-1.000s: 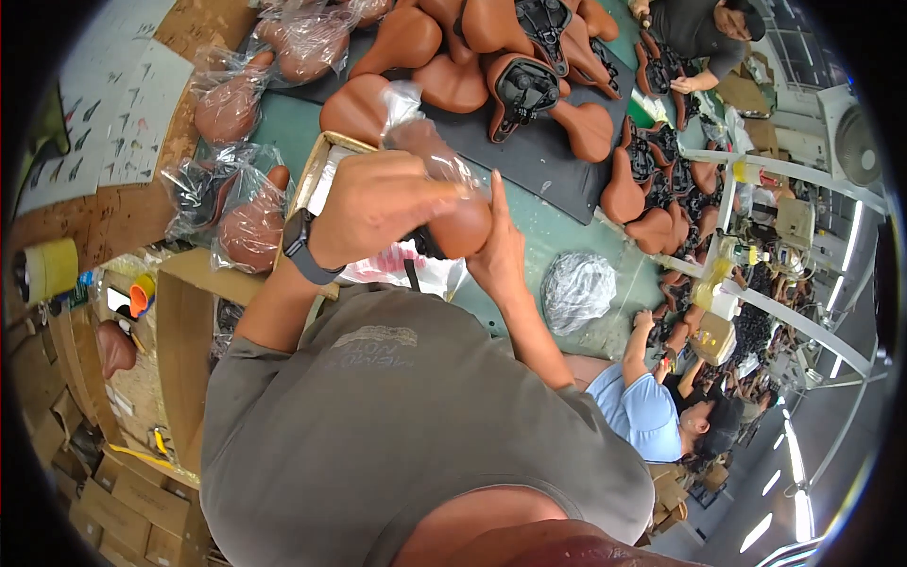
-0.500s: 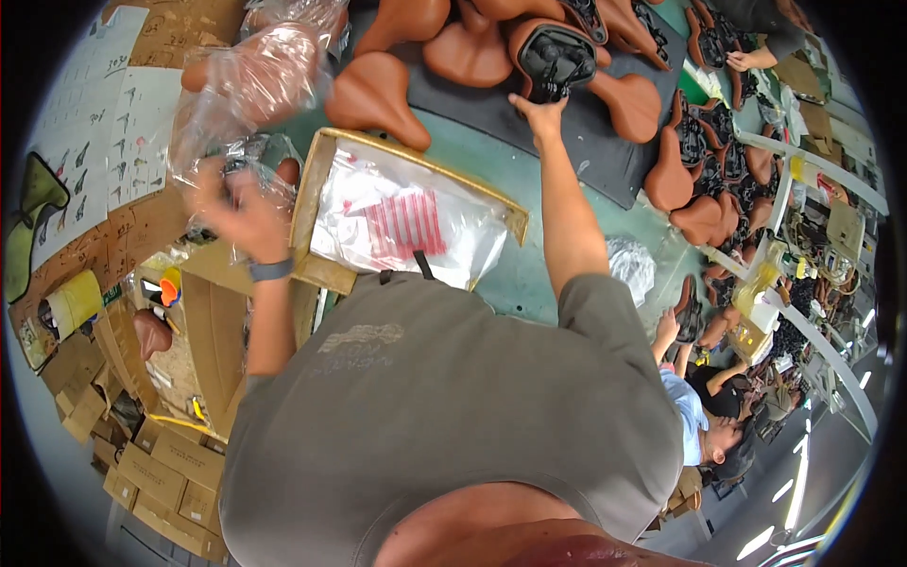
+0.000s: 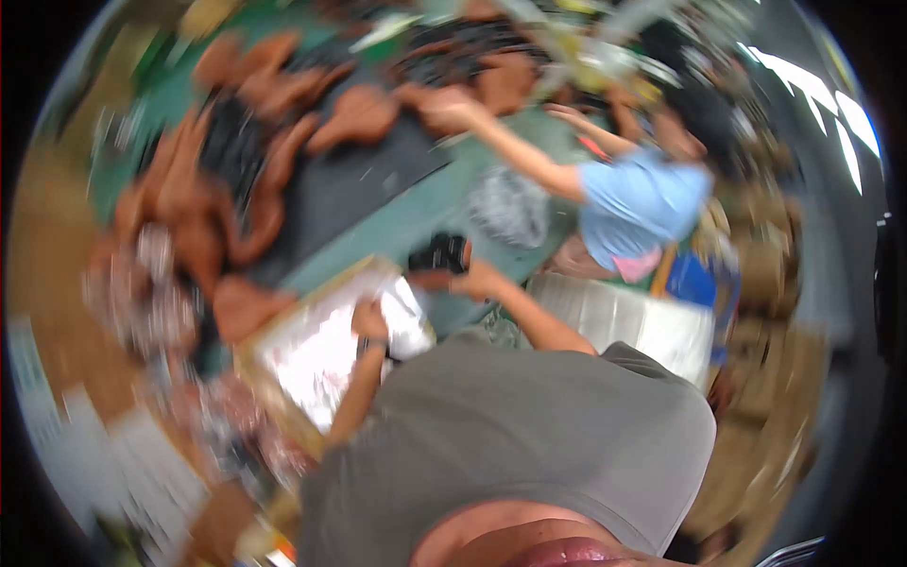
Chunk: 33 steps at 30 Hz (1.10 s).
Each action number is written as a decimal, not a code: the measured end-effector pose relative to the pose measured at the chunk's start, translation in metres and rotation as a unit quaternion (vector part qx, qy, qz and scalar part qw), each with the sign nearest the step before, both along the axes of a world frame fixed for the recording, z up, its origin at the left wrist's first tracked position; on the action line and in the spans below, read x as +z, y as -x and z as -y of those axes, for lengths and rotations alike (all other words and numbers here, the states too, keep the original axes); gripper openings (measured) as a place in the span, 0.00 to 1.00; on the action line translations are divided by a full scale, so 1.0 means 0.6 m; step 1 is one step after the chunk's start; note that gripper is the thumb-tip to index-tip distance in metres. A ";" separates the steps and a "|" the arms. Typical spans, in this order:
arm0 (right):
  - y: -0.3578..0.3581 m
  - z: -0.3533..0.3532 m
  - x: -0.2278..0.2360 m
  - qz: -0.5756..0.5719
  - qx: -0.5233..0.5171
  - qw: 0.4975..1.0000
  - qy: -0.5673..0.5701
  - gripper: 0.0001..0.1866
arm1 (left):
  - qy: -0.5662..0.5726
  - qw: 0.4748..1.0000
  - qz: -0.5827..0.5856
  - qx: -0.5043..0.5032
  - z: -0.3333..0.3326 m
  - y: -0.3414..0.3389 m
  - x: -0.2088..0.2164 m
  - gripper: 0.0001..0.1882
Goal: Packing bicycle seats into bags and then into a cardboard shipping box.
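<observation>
Motion blurs the whole view. My right hand (image 3: 484, 281) grips a brown bicycle saddle (image 3: 433, 280) by one end, its black underside toward the far side, just past the right end of a shallow cardboard box (image 3: 267, 370). Over that box is my left hand (image 3: 368, 319), a dark band at its wrist. It is at the shiny see-through plastic bags (image 3: 312, 354) inside; its fingers are too smeared to show whether they hold one.
Many brown saddles (image 3: 194, 198) crowd the dark mat (image 3: 378, 194) on the green table. Plastic-wrapped saddles (image 3: 142, 293) lie at the left. A crumpled plastic bag (image 3: 510, 206) sits beyond my right hand. A co-worker in a blue shirt (image 3: 642, 203) reaches over the table.
The view has swung to the right. My right hand has drawn a saddle from the pile back beside the box. My left hand has moved from the wrapped saddles to over the box's bags.
</observation>
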State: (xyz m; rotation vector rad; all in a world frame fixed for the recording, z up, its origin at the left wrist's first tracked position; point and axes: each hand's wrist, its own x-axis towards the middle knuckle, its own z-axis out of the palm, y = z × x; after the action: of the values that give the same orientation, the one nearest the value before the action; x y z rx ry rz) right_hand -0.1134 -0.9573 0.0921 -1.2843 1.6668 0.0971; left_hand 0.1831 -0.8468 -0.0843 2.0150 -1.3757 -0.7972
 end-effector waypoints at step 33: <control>-0.142 -0.215 0.279 0.556 -0.051 0.825 -0.089 0.32 | 0.039 0.761 -0.528 0.375 -0.326 -0.151 0.360 0.12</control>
State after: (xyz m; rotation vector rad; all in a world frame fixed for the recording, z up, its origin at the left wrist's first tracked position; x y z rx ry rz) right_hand -0.0279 -0.8281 0.2593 -0.8033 0.6666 -0.4766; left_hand 0.2738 -0.6509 0.1319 1.3687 0.0677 -1.1417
